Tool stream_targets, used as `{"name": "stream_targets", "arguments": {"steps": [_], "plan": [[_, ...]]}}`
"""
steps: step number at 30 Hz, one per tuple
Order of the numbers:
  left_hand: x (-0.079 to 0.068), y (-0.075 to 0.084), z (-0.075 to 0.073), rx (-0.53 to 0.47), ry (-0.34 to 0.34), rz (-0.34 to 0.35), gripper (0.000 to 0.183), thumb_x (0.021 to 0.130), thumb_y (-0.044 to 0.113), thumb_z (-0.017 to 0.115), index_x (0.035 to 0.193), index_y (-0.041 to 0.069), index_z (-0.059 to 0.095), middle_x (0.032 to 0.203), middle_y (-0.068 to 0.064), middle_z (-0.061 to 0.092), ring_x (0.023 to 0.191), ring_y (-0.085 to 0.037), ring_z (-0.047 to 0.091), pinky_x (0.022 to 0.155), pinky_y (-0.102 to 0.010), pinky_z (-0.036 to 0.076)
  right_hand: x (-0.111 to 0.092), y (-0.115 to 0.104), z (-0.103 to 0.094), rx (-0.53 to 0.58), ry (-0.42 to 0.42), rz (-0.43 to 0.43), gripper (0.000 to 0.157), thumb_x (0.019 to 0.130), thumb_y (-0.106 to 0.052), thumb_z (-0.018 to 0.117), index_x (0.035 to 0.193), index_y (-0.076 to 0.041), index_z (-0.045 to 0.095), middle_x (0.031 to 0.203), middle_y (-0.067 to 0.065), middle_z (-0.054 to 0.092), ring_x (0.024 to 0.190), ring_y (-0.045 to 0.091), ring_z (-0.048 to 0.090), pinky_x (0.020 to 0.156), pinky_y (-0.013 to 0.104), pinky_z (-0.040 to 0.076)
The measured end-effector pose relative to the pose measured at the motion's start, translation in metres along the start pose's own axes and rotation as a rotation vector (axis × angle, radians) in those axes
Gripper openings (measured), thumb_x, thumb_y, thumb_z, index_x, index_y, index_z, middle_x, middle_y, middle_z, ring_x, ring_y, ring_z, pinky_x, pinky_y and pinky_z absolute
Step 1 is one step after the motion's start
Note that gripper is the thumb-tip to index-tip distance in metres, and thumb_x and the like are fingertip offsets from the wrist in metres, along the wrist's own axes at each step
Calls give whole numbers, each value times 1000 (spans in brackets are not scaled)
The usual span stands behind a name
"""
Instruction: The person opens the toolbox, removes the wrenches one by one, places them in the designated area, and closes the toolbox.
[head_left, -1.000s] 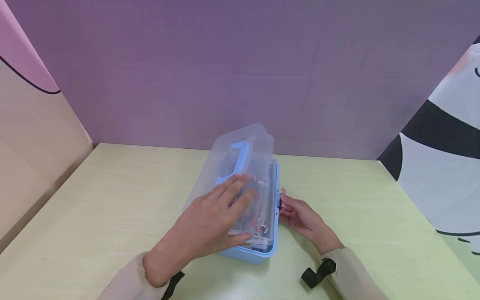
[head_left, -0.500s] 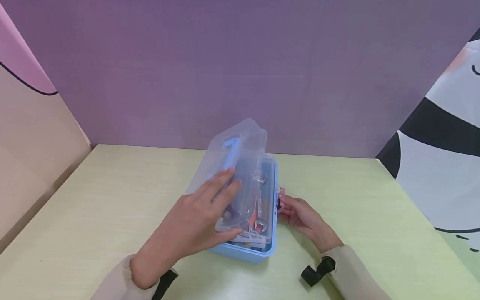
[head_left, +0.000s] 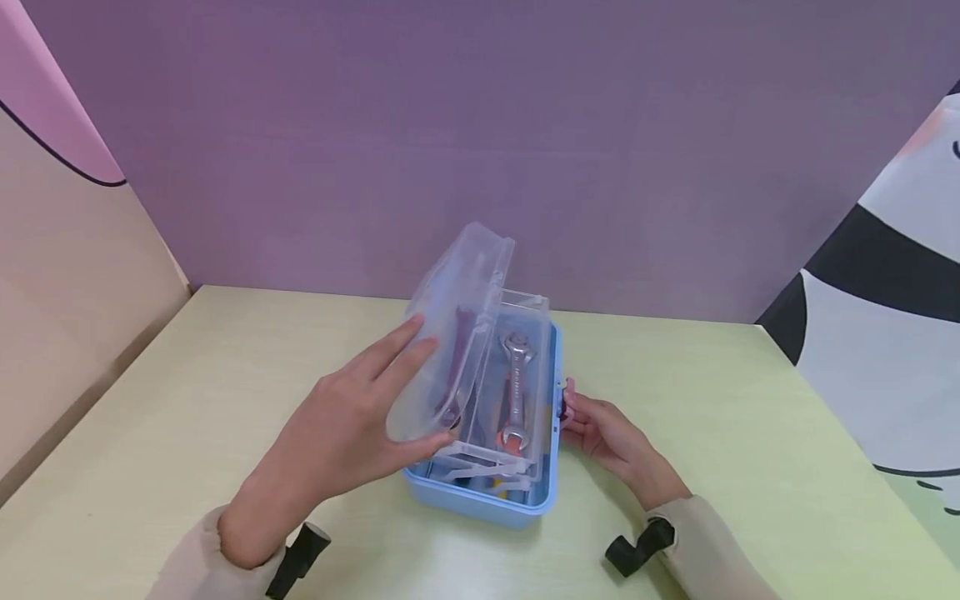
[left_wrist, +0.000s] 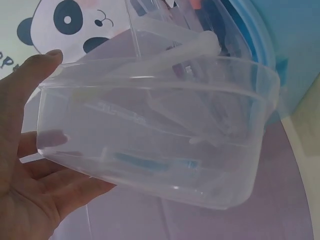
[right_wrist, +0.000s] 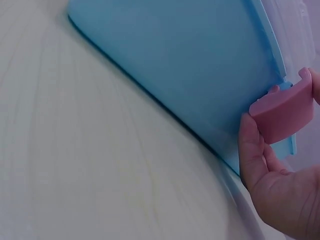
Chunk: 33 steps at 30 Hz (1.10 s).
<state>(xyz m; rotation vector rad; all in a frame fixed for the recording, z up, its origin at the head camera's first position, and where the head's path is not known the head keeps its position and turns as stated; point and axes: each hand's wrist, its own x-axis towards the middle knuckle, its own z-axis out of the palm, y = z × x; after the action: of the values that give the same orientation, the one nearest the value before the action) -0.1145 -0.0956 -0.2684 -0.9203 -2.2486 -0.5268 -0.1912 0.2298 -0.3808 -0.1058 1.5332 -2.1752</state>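
Note:
A light blue toolbox stands on the table, its clear plastic lid swung up and tilted to the left. My left hand holds the lid's near end, thumb at the rim and fingers on the outer face, as the left wrist view shows the lid too. At the box's right side, my right hand pinches the pink latch. A silver wrench lies in the clear inner tray above an orange item. What lies below the tray is mostly hidden.
The pale wooden table spreads around the box, with a purple backdrop close behind it. A panda-print panel borders the right side. Black straps hang at both wrists.
My left hand has moved left and tilted the lid further up, uncovering the tray and wrench. The right hand stays at the pink latch.

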Motion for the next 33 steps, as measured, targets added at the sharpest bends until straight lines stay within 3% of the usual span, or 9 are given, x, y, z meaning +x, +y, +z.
{"name": "stream_targets", "arguments": {"steps": [4,14,24,28,33], "plan": [[-3,-4,-4,-20,-19,-52,83,63,38,88,130,3,54,141,-15,49,113,-31,60,78,-39,58,0,1,0,15,-4,4,27,101,-19,48,89,-15,72,84,-4,72,78,7,66,85,23,55],[-10,-16,-12,-148,21,-177,78,61,23,90,127,1,55,141,-12,49,118,-31,57,86,-41,56,-1,0,-2,-16,-35,-23,27,101,-20,47,90,-16,72,87,-5,72,81,6,66,86,23,55],[-22,-33,-21,-252,60,-343,75,62,17,90,128,8,57,140,-8,51,117,-26,56,71,-42,60,1,1,-2,1,-27,-7,24,100,-22,49,94,-15,72,89,-4,71,81,7,64,86,23,55],[-30,-42,-24,-326,79,-440,74,63,16,89,130,11,58,140,-3,52,120,-15,53,73,-37,59,2,0,-1,-5,0,13,22,99,-24,52,94,-15,72,89,-4,71,81,8,64,86,23,55],[-38,-53,-25,-411,87,-545,76,66,13,88,134,13,54,140,-1,51,113,7,49,74,-16,56,3,-1,0,-7,10,19,22,98,-25,53,94,-15,72,89,-3,71,82,8,64,86,22,55]]}}
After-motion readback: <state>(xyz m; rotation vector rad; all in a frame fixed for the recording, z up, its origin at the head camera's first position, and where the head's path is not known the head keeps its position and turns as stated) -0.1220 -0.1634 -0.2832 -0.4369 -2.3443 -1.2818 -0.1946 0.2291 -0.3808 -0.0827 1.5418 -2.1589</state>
